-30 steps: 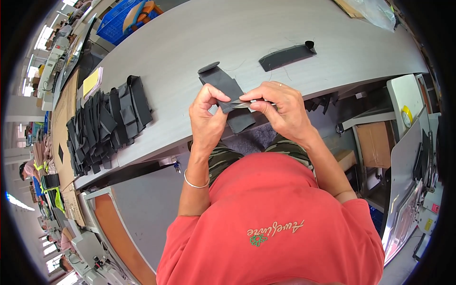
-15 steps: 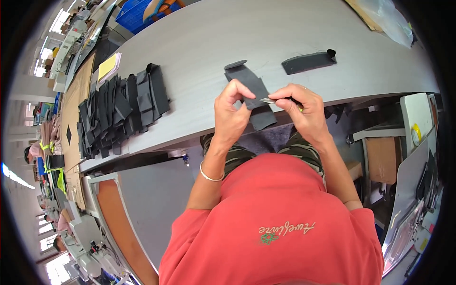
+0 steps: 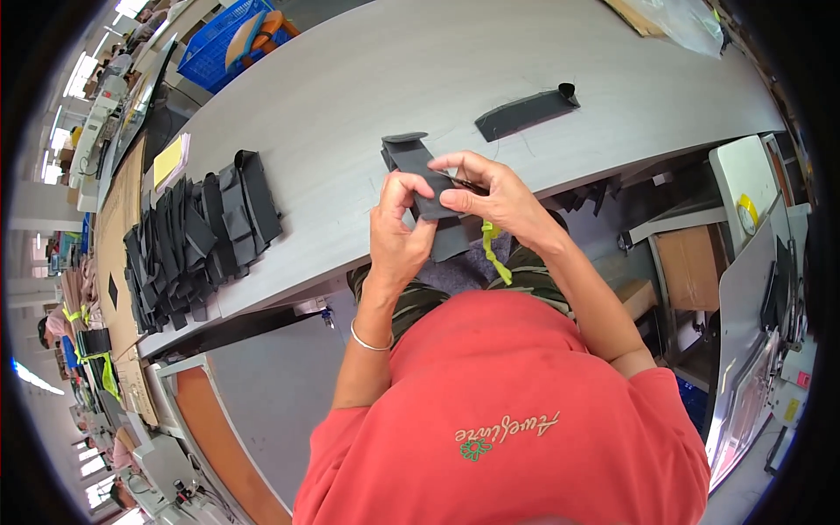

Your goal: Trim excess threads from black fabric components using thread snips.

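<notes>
Centre frame, at table (image 3: 350,96) edge: left hand (image 3: 395,236) and right hand (image 3: 490,194) both pinched on one dark fabric piece (image 3: 418,171). Stack of similar pieces (image 3: 192,241) left; single strip (image 3: 525,112) upper right.

Brightly and evenly lit from overhead, with ceiling strip lights blown out to white glare along the far left rim. Soft, short shadows only, under the hands (image 3: 455,210) and beside the dark fabric stack (image 3: 197,236) on the grey table (image 3: 367,79). Sharp at centre; strongly bent toward the black circular fisheye border, slightly smeared there.
</notes>
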Available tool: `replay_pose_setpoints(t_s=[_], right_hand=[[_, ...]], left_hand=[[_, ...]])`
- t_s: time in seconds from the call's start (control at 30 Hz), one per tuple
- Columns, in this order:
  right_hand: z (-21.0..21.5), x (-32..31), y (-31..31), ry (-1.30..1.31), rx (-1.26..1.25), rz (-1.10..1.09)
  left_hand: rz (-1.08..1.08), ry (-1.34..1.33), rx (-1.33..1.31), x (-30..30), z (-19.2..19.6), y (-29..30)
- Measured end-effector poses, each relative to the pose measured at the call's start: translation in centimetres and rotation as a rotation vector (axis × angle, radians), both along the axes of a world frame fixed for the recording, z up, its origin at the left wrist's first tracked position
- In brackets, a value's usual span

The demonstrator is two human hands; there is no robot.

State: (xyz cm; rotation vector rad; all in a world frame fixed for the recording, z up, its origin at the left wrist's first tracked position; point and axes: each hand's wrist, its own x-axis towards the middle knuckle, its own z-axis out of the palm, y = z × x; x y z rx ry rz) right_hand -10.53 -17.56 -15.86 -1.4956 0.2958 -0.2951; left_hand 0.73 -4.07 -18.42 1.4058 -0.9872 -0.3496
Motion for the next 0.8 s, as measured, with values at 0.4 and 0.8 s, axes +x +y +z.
replay_pose_setpoints(t_s=[0.4,0.8], right_hand=[[-1.2,-0.3,1.8,-0.096,-0.276,-0.138],[-1.1,-0.9,1.7,-0.049,-0.386,-0.141]], left_hand=[[0.179,0.202,0.068,0.2,-1.8,-0.9],[-0.082,0.714,-0.128,-0.7,-0.8,-0.5]])
